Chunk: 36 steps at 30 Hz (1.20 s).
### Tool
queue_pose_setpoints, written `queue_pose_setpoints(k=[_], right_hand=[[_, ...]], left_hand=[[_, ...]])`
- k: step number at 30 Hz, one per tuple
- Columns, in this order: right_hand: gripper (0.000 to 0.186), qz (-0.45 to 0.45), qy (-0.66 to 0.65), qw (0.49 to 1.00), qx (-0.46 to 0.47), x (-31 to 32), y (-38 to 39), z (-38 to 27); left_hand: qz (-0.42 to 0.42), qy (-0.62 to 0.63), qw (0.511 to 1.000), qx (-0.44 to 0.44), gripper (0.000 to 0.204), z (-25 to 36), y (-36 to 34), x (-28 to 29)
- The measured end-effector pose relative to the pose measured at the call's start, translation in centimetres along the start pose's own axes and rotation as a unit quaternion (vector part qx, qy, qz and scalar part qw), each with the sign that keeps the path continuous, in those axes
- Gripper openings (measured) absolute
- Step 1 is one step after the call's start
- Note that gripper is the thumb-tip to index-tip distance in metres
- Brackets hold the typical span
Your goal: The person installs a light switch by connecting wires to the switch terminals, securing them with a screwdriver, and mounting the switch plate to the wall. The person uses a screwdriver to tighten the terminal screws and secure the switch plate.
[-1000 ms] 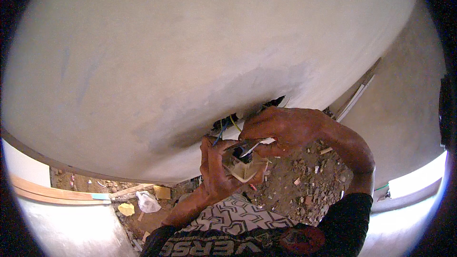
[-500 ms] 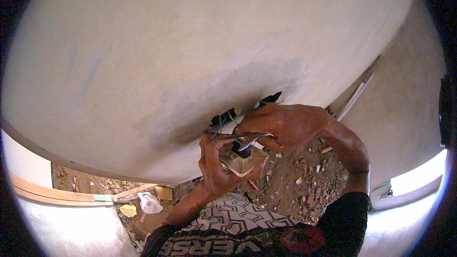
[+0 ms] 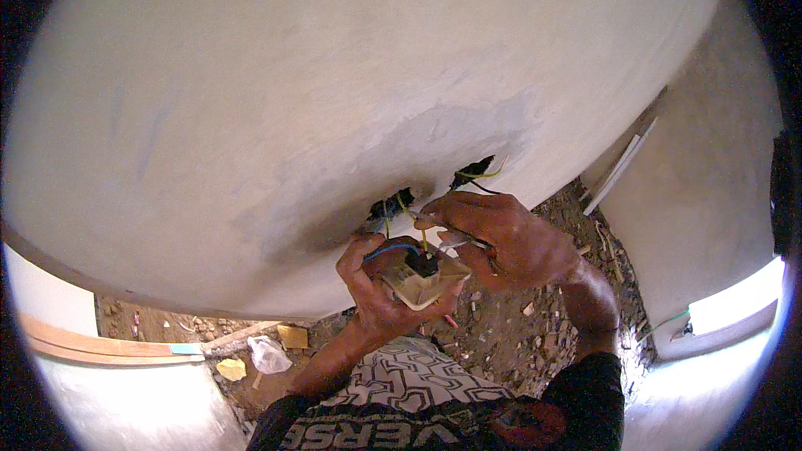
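My left hand [image 3: 373,305] cups a cream square faceplate [image 3: 409,295] from below, its hollow back facing up. A black wiring block [image 3: 423,263] sits in the middle of the plate. A blue wire [image 3: 391,248] arches from my left fingertips to this block, and a yellow-green wire [image 3: 424,240] comes down to it. My right hand [image 3: 514,242] is closed just right of the plate, holding a slim pale tool [image 3: 454,244] whose exact kind is unclear. Its thumb and forefinger are near the yellow-green wire; whether they touch it is hidden.
Two rough holes, a left hole [image 3: 391,203] and a right hole [image 3: 474,172], open in the plastered wall [image 3: 334,75], with wires coming out. Rubble [image 3: 535,326] covers the ground below. A plastic bag [image 3: 269,355] and a wooden board [image 3: 117,351] lie at left.
My right hand has shifted slightly down and right, drawing the tool away from the plate's middle. The blue wire now shows bent into the block, and more of the right hole is visible.
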State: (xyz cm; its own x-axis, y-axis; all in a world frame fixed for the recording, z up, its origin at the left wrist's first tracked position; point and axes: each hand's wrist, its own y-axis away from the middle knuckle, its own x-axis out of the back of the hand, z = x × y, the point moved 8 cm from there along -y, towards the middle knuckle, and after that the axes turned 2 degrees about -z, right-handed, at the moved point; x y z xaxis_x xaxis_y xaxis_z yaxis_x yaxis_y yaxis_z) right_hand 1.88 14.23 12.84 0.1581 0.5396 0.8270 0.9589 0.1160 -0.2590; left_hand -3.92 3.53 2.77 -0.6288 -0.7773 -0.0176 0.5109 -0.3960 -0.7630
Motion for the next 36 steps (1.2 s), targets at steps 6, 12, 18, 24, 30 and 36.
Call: queue_pose_setpoints(k=[6, 12, 18, 24, 30, 36], right_hand=[[0.032, 0.157, -0.043, 0.973, -0.165, 1.4, 3.2, 0.8], [0.059, 0.383, -0.330, 0.848, -0.159, -5.0, 10.0, 4.0], [0.063, 0.472, -0.277, 0.825, -0.141, -10.9, 9.7, 5.5], [0.061, 0.517, -0.271, 0.785, -0.210, -15.0, 11.6, 7.1], [0.047, 0.536, -0.394, 0.715, -0.215, -15.0, 10.8, 5.5], [0.037, 0.574, -0.413, 0.680, -0.195, -15.9, 10.9, 6.2]], left_hand=[[0.007, -0.050, 0.999, -0.014, 0.100, -0.4, 0.6, 0.6], [-0.029, -0.092, 0.995, -0.019, 0.101, 0.7, -0.6, 0.3], [-0.083, -0.005, 0.994, 0.070, 0.103, 0.3, -0.4, 0.3], [-0.105, 0.021, 0.990, 0.093, 0.111, -0.5, 0.6, 0.8], [-0.196, -0.063, 0.977, 0.061, 0.107, 0.4, -0.7, 2.0], [-0.138, -0.235, 0.959, 0.076, 0.058, 2.9, -1.3, 6.8]])
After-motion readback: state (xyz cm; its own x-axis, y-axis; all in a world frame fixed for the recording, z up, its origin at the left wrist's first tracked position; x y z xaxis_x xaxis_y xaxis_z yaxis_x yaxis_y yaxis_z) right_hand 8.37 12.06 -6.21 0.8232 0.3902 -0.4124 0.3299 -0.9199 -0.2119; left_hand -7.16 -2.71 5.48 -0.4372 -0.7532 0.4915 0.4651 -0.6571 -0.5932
